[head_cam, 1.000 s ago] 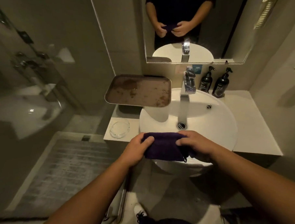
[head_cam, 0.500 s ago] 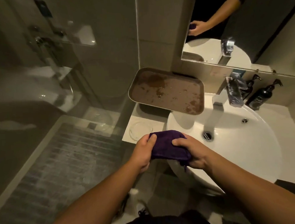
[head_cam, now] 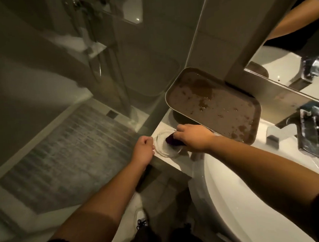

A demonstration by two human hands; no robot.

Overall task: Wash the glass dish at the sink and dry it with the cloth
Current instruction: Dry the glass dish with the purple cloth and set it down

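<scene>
The round clear glass dish (head_cam: 164, 145) lies flat on the white counter left of the basin. My right hand (head_cam: 193, 137) holds the purple cloth (head_cam: 173, 139) bunched up and presses it into the dish. Most of the cloth is hidden under that hand. My left hand (head_cam: 144, 150) is at the dish's left rim with its fingers curled; whether it grips the rim is unclear.
A brown stained tray (head_cam: 214, 103) leans over the counter just behind the dish. The white basin (head_cam: 240, 199) is to the right, with a chrome tap (head_cam: 309, 132) behind it. A glass shower screen (head_cam: 98, 68) and grey mat (head_cam: 65, 154) are to the left.
Both hands held the cloth in front of the basin. Now the right hand has carried it left into the dish, and the left hand has let go and moved to the dish's rim.
</scene>
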